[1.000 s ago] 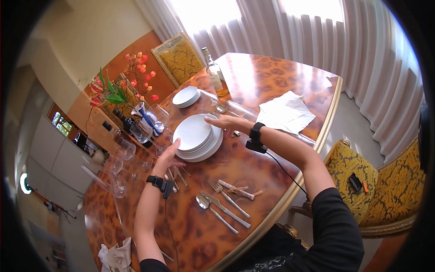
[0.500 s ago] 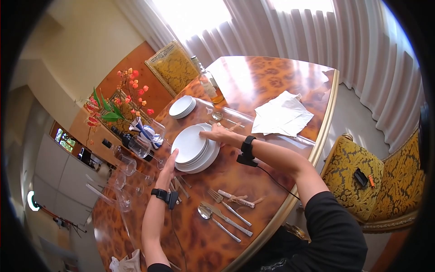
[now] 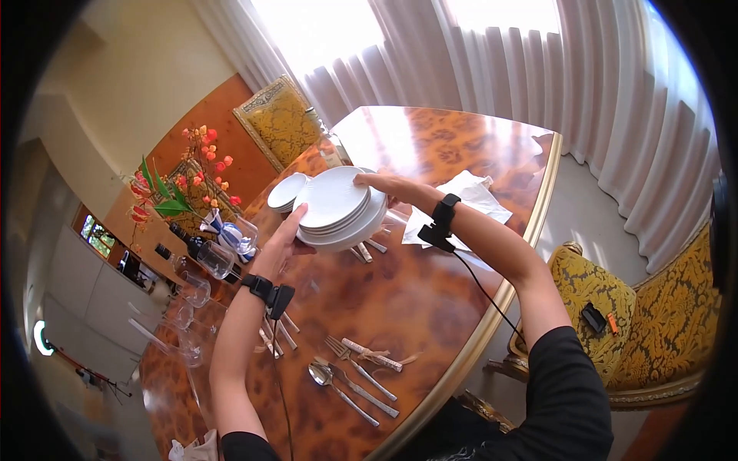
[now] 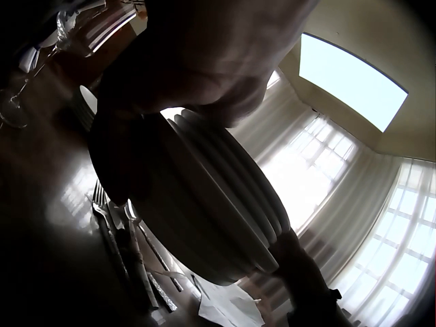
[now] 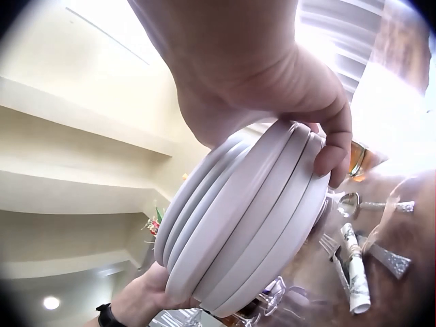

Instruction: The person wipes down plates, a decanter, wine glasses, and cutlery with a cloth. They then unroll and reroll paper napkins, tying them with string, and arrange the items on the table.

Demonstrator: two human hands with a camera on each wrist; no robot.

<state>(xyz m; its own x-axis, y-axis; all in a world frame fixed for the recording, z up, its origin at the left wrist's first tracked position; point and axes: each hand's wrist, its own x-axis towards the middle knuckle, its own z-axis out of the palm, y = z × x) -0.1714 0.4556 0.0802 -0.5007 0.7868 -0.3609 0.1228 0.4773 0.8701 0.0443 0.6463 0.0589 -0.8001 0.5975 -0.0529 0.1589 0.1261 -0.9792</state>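
Plates (image 3: 332,201) aloft, pinched between my left grip (image 3: 281,242) and right grip (image 3: 390,187); next, steer clear of small plates (image 3: 287,189) at ten o'clock.

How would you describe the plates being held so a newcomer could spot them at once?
Find the mottled brown table. Above it, between the person's left hand and right hand, is a stack of white plates. Unlike the smaller white stack nearby, it is gripped in both hands, with wide plates beneath smaller ones.
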